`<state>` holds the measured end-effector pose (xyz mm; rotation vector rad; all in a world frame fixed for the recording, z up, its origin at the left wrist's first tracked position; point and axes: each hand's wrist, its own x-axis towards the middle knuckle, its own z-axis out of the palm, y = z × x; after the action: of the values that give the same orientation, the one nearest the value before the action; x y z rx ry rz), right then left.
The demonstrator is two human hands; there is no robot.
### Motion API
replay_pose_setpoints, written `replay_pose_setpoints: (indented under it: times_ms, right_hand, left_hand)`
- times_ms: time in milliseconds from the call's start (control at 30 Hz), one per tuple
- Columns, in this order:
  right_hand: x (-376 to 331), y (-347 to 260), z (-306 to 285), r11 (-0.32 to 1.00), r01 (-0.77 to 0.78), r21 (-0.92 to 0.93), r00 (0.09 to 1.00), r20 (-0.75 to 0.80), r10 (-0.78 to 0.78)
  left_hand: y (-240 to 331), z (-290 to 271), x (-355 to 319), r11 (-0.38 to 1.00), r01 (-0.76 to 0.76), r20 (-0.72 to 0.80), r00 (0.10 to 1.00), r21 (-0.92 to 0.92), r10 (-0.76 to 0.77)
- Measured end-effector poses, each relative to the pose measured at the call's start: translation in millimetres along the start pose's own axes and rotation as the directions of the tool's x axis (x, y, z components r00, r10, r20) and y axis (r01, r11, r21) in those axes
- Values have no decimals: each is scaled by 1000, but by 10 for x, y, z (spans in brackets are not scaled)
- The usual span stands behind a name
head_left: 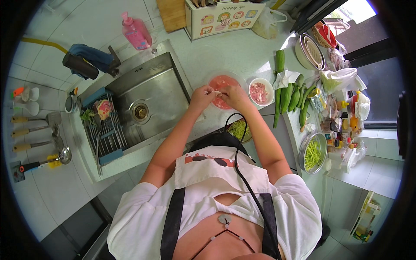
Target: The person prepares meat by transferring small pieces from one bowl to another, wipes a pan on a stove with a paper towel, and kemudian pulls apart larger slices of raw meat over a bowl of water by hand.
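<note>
Both my hands meet over a clear round bowl [223,77] of pinkish-red water with pale pieces in it. My left hand [202,98] is closed, its fingertips pinching a small pale piece of meat [216,92]. From the other side my right hand [235,98] grips the same piece, fingers curled inward. The hands hide part of the bowl. Just right of it stands a white bowl [271,92] holding pink chunks of raw meat [258,92].
Left lies a steel sink [158,102] with a drying rack [113,134] and dark faucet [82,65]. A pink soap bottle [137,34] stands behind. Long green vegetables [286,97] and a colander [313,169] of green strips are right. A black cord [239,171] crosses my apron.
</note>
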<state>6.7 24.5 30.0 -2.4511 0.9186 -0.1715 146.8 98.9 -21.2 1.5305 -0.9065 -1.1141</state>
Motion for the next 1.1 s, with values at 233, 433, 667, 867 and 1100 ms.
replay_pose_setpoints:
  times_ms: [233, 433, 667, 867, 1100]
  right_hand:
    - [19, 26, 36, 982, -52, 184, 999, -4, 54]
    - [35, 4, 45, 969, -102, 224, 995, 6, 103]
    - [81, 248, 136, 977, -119, 175, 992, -24, 125]
    - [-23, 254, -63, 950, -179, 257, 984, 60, 169]
    - [-23, 157, -37, 555, -190, 810, 982, 159, 105]
  left_hand:
    - [177, -43, -51, 979, 137, 67, 990, -152, -128]
    - [100, -45, -25, 958, 155, 89, 986, -241, -138]
    - [97, -93, -35, 938, 176, 137, 981, -299, -141]
    - [88, -153, -4, 882, 245, 102, 969, -403, -223]
    - [178, -123, -6, 803, 315, 274, 941, -506, -197]
